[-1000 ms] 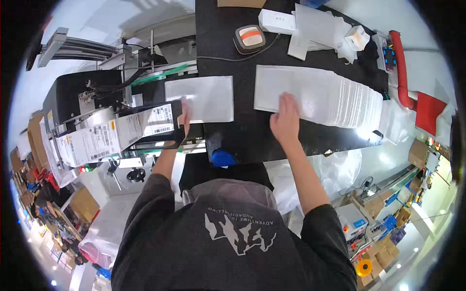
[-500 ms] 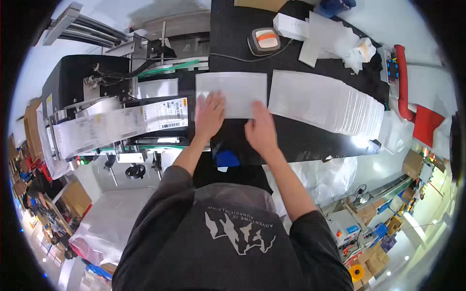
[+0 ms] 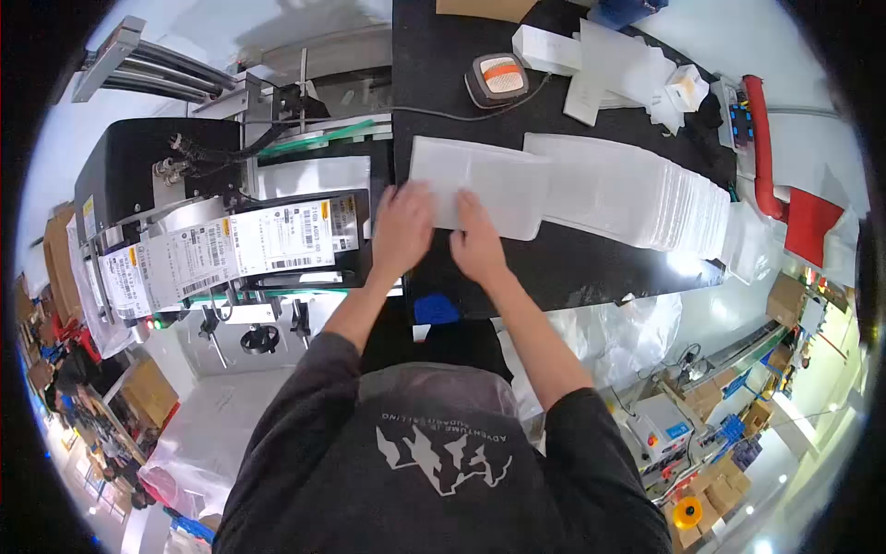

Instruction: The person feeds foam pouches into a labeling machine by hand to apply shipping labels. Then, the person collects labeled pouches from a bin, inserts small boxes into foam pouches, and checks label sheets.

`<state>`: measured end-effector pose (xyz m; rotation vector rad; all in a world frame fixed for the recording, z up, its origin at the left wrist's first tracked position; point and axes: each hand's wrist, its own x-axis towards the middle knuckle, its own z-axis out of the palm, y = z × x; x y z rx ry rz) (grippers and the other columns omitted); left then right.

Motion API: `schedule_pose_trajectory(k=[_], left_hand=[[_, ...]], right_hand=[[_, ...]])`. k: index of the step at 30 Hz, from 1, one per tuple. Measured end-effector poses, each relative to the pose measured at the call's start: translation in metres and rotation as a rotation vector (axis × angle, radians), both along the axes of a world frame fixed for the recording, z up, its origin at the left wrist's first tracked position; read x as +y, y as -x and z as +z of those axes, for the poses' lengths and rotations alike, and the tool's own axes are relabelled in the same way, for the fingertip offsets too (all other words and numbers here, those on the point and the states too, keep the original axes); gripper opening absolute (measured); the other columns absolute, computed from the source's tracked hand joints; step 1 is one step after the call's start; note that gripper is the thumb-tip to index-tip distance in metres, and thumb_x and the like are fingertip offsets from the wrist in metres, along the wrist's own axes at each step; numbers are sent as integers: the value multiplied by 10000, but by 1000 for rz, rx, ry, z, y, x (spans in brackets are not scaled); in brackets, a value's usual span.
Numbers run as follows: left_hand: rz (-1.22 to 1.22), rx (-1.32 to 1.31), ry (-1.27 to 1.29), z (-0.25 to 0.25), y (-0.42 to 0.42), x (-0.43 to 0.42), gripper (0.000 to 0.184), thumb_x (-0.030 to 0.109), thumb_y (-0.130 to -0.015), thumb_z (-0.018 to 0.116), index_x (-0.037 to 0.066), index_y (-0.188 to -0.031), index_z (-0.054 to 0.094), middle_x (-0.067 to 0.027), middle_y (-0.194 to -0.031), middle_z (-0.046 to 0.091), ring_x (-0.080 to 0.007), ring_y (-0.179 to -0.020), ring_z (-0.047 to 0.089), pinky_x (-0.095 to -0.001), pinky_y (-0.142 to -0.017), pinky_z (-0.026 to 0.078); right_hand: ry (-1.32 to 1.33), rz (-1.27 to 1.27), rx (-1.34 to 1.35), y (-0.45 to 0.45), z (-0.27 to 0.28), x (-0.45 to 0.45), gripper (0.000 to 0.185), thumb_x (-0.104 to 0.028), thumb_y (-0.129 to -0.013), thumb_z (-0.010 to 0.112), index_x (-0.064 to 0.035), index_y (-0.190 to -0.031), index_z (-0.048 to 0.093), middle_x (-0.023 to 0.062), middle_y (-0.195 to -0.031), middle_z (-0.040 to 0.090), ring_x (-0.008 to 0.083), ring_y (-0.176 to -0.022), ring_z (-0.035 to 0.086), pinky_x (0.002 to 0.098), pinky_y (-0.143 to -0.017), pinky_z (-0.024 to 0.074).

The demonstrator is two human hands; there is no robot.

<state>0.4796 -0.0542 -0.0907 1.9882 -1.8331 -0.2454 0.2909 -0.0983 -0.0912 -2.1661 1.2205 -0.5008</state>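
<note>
A flat white translucent sleeve (image 3: 494,180) lies slightly tilted on the black table, its right edge against or over a fanned stack of similar sleeves (image 3: 618,196). At the sleeve's left edge is my left hand (image 3: 403,231), fingers stretched out and somewhat blurred. My right hand (image 3: 478,242) rests at the sleeve's lower edge, with its fingers extended onto the surface and the thumb apart. Left of my hands, a strip of printed shipping labels (image 3: 221,254) runs across a labelling machine (image 3: 138,166). Behind the strip another white sheet (image 3: 318,175) lies on the machine bed.
A dark device with an orange stripe (image 3: 498,78) sits at the back of the table, its cable crossing leftward. White boxes and papers (image 3: 628,69) lie behind the stack. A blue object (image 3: 436,309) is at the front edge. A red pipe (image 3: 761,152) stands at the right.
The sleeve has moved right and tilted, closing the gap to the fanned stack. My left hand is slightly farther right. The label strip has shifted, and more of the sheet on the machine shows.
</note>
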Motion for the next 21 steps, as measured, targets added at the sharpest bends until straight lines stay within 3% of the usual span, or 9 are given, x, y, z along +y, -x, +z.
schedule_pose_trajectory(k=[2,6,9,13,15,16,18,20,21], left_hand=[[-206,64,-17,5,17,-12,421,173,-928,650,49,-1329,622,-117,-1495,565,-361,-1427,488,-578,-1230,313],[-105,-17,-37,-10,-4,6,407,183,-935,655,71,-1326,640,-104,-1517,559,-370,-1423,495,-584,-1215,336],[39,254,125,-75,-40,42,467,228,-984,639,106,-1434,616,-104,-1641,471,-389,-1471,462,-586,-1223,337],[164,441,-46,-130,-101,100,413,208,-1067,561,94,-1463,591,-88,-1555,560,-313,-1424,525,-498,-1206,416],[219,496,-89,-124,-108,102,397,202,-1095,535,90,-1473,583,-83,-1526,590,-288,-1409,546,-468,-1200,442],[320,771,14,-109,-102,98,404,204,-1089,550,92,-1476,582,-98,-1499,612,-298,-1383,569,-467,-1192,455],[347,873,-35,-71,-86,96,408,200,-1080,572,75,-1469,580,-127,-1452,643,-304,-1347,599,-457,-1180,469],[126,238,-70,14,-54,77,422,188,-1033,633,18,-1416,583,-168,-1412,636,-343,-1335,584,-485,-1125,494],[107,154,25,-3,-35,84,427,203,-1020,640,23,-1404,592,-171,-1446,605,-374,-1349,573,-467,-1115,488]], right_hand=[[-24,37,-35,-8,22,5,669,17,-835,576,44,-1499,497,242,-1553,517,427,-1435,492,466,-1214,407],[202,-27,190,53,39,-36,632,11,-827,585,73,-1453,520,241,-1529,536,436,-1426,495,475,-1203,411],[234,-180,330,102,45,-79,620,-20,-828,606,75,-1437,536,254,-1477,565,449,-1383,522,469,-1193,422],[206,-64,345,103,26,-80,596,-36,-844,620,69,-1426,543,258,-1468,565,437,-1380,529,464,-1181,435],[189,-75,264,76,-16,-53,602,-47,-852,610,63,-1439,535,266,-1510,538,433,-1403,523,465,-1195,429],[140,-123,173,54,-21,-38,622,-25,-840,608,44,-1454,531,248,-1534,528,428,-1425,506,462,-1201,423],[82,-131,43,17,-33,-12,670,-1,-831,608,28,-1492,504,231,-1579,496,427,-1462,474,459,-1213,409],[9,-60,-72,-12,-26,8,655,-9,-848,605,44,-1493,502,265,-1554,510,449,-1440,489,466,-1208,414],[-30,-25,-129,-27,-21,18,648,-13,-857,604,51,-1494,501,282,-1541,517,460,-1429,497,469,-1205,416]])
